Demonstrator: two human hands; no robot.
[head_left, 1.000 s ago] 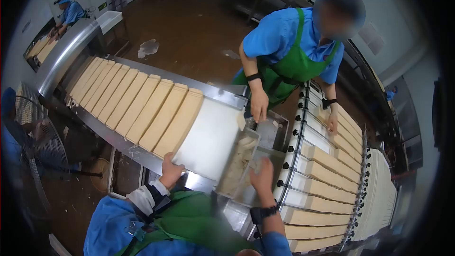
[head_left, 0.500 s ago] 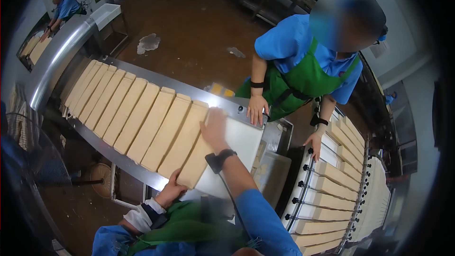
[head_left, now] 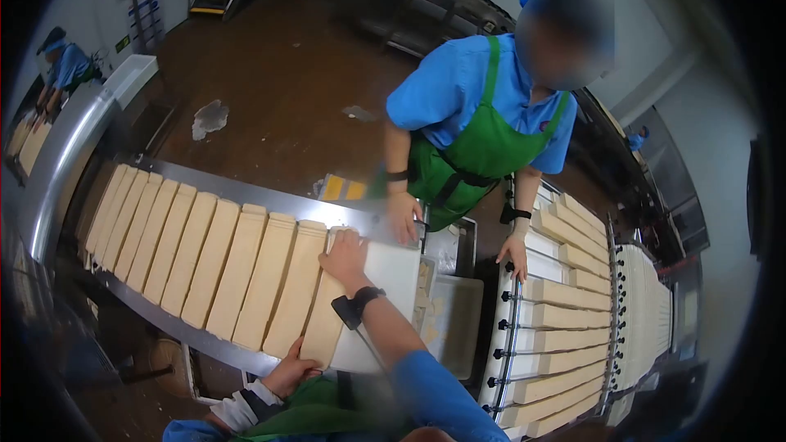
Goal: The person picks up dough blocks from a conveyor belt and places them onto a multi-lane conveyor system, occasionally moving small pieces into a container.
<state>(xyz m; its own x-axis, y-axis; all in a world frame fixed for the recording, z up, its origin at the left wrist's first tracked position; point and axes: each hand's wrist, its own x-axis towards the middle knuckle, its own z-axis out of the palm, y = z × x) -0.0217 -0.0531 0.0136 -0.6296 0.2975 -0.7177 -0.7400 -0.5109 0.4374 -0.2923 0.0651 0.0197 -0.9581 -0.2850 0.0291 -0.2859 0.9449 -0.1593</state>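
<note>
Long pale dough strips (head_left: 217,270) lie side by side across a metal-edged conveyor. The last strip on the right (head_left: 321,319) is between my two hands. My left hand (head_left: 293,370) grips its near end, thumb on top and fingers at the edge. At the far end, my right hand (head_left: 347,259) has its fingers bent over the strip, with a black band round the wrist. White belt surface (head_left: 385,278) shows just right of this strip.
A co-worker in a green apron (head_left: 475,155) stands opposite, one hand (head_left: 403,214) on the conveyor's end, the other (head_left: 514,252) at a second conveyor carrying dough strips (head_left: 565,319). A bin (head_left: 458,319) with dough scraps sits between them. Another person (head_left: 65,65) works far left.
My view has turned, shifting the scene left; the conveyor also sits lower. My right hand, blurred beside the strip's far end before, now rests over that end. My left hand stays at the near end.
</note>
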